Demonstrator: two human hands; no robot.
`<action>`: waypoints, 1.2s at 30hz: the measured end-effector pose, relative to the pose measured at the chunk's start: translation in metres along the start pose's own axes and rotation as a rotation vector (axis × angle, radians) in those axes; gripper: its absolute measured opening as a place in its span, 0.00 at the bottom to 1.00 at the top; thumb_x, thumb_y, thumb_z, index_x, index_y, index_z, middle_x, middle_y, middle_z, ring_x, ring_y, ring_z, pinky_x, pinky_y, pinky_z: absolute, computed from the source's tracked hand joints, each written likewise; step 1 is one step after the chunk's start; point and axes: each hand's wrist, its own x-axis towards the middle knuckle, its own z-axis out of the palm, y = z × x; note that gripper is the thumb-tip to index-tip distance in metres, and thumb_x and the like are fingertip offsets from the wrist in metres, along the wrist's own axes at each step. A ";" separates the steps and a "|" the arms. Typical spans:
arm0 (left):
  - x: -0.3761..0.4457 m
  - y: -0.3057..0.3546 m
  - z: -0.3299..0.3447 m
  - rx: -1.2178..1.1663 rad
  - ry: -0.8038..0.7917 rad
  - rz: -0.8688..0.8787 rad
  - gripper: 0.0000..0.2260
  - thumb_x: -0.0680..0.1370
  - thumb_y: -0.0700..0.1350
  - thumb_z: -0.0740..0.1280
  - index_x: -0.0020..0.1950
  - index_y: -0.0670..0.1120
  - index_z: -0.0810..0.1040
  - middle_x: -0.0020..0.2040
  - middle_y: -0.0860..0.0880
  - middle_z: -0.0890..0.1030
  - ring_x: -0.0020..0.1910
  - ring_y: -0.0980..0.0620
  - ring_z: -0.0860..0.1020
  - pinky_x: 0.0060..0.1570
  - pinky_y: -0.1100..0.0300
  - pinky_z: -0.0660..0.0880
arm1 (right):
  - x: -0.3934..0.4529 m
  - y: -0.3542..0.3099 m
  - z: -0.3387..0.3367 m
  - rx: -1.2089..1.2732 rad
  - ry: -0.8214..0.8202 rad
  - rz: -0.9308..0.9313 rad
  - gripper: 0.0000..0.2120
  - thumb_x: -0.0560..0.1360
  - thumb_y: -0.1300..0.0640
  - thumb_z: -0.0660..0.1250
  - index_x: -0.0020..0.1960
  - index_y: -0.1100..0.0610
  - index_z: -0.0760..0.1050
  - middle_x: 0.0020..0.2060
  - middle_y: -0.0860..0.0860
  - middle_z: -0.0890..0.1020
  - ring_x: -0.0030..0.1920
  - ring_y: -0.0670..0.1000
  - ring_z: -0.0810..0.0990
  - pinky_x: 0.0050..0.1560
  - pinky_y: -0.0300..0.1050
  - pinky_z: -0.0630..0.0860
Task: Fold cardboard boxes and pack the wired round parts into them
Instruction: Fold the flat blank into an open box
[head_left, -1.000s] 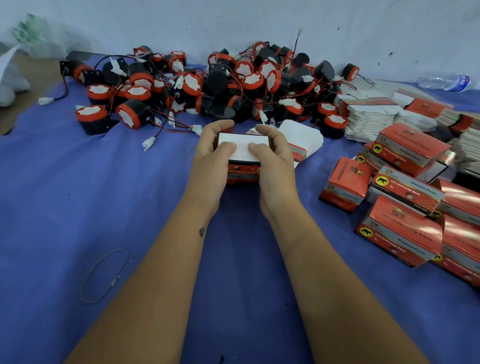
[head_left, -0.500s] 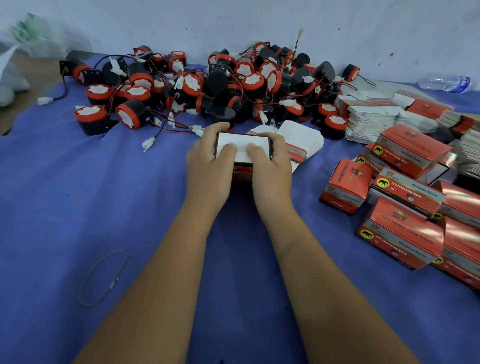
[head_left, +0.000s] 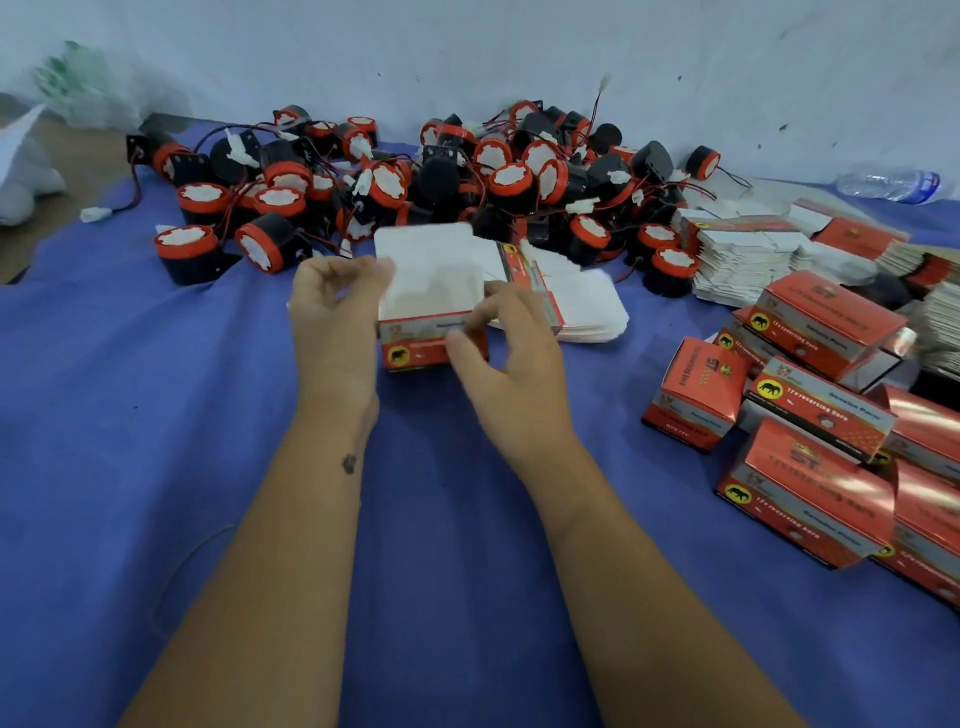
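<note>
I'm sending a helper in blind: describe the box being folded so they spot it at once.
Start at the pile of round parts along the wall, then come toward the person on the blue cloth. The box stands between the left hand and right hand. Unlike the closed boxes at right, its white flaps stand open.

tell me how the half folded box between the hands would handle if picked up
The box is thin card with its white flap up, so it is probably light and easily crushed. Its glossy print might be slightly slippery. With nothing visible inside, a nudge would likely slide or tip it.
</note>
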 end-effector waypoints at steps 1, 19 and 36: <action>-0.001 -0.003 0.001 0.105 -0.030 0.013 0.11 0.75 0.44 0.72 0.52 0.53 0.72 0.51 0.55 0.79 0.50 0.57 0.79 0.45 0.60 0.78 | 0.001 0.002 0.000 -0.087 -0.053 0.003 0.07 0.72 0.62 0.69 0.43 0.57 0.71 0.48 0.50 0.75 0.51 0.46 0.73 0.44 0.33 0.68; -0.005 -0.016 0.015 0.227 0.039 -0.016 0.04 0.79 0.41 0.60 0.47 0.44 0.74 0.40 0.52 0.77 0.36 0.57 0.73 0.37 0.60 0.71 | -0.001 -0.013 0.032 -0.840 -0.287 -0.206 0.05 0.73 0.49 0.64 0.48 0.48 0.73 0.38 0.43 0.76 0.52 0.49 0.77 0.71 0.56 0.32; 0.008 -0.007 -0.002 0.117 0.458 0.068 0.11 0.76 0.39 0.60 0.45 0.58 0.66 0.46 0.57 0.76 0.43 0.55 0.77 0.37 0.57 0.76 | 0.022 0.012 0.023 -0.898 -0.327 0.537 0.33 0.80 0.42 0.52 0.78 0.60 0.50 0.76 0.67 0.49 0.77 0.63 0.48 0.73 0.66 0.41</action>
